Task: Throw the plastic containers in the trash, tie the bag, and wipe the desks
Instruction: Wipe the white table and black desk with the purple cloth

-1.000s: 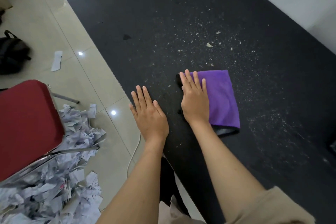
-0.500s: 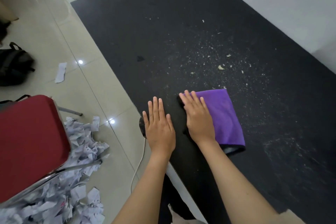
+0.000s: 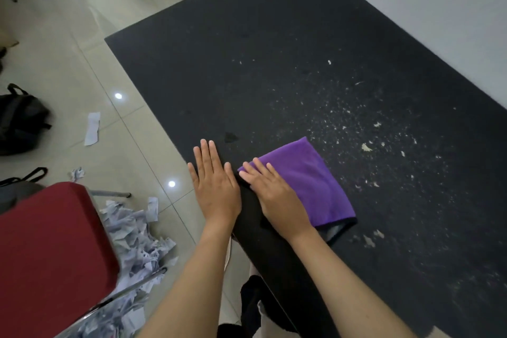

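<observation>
Two hands are seen flat on the near edge of the black desk [image 3: 274, 63], lower centre of frame. Right hand [image 3: 274, 195] is pressed with straight fingers on the left part of a folded purple cloth [image 3: 310, 186]; nothing is gripped. Left hand [image 3: 215, 186] is laid open on the desk edge just beside the cloth, fingers straight, holding nothing.

Wiping step is judged to be in hand. Desk surface left of and beyond the cloth appears mostly free of specks; pale crumbs [image 3: 365, 147] are scattered right of the cloth and toward the right edge of frame, so a large part of this desk is judged still to be wiped. No plastic containers and no trash bag are visible, so those steps cannot be assessed.

At lower left a red chair seat [image 3: 49, 250] is noted, with shredded paper [image 3: 137, 236] heaped on the tiled floor [image 3: 55, 63] beside it. Farther left, a black bag [image 3: 22, 121] and a paper strip [image 3: 92, 127] lie on the floor.
</observation>
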